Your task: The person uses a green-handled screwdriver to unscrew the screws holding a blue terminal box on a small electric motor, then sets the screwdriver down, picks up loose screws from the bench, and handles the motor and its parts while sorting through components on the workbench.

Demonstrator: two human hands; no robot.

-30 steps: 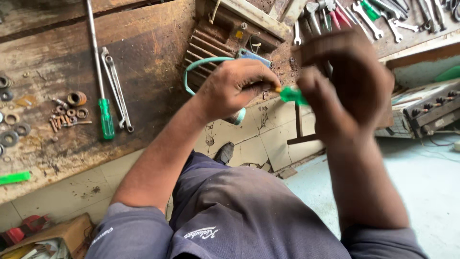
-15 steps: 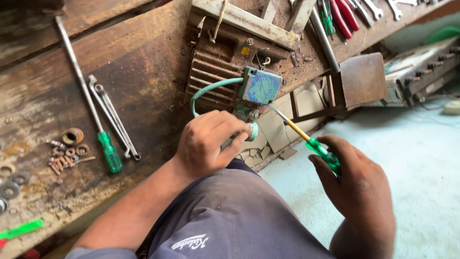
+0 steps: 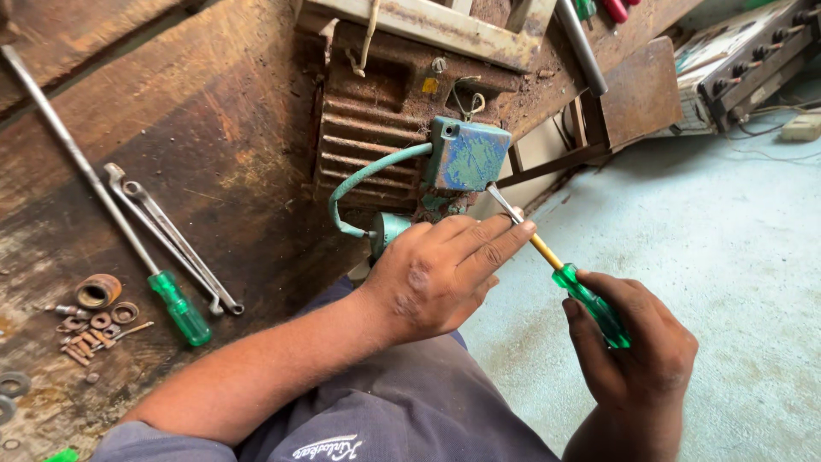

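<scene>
My right hand (image 3: 637,359) grips the green transparent handle of a screwdriver (image 3: 564,274), whose metal tip reaches the lower edge of a blue-green terminal box (image 3: 469,156) on a rusty finned motor (image 3: 368,137). My left hand (image 3: 436,274) rests just below the box, its fingers laid along the screwdriver's shaft to steady it. A green cable (image 3: 363,184) loops from the box's left side down to a fitting beside my left hand.
On the worn wooden bench (image 3: 222,145) lie a long green-handled screwdriver (image 3: 111,218), two spanners (image 3: 171,235), and rusty washers and bolts (image 3: 94,312). More tools lie at the top right. A pale concrete floor (image 3: 710,257) is on the right, with a grey appliance (image 3: 744,60) behind.
The view has moved closer to the motor. My left hand shifted from the cable fitting onto the screwdriver's shaft, and my right hand brought the tip up against the terminal box.
</scene>
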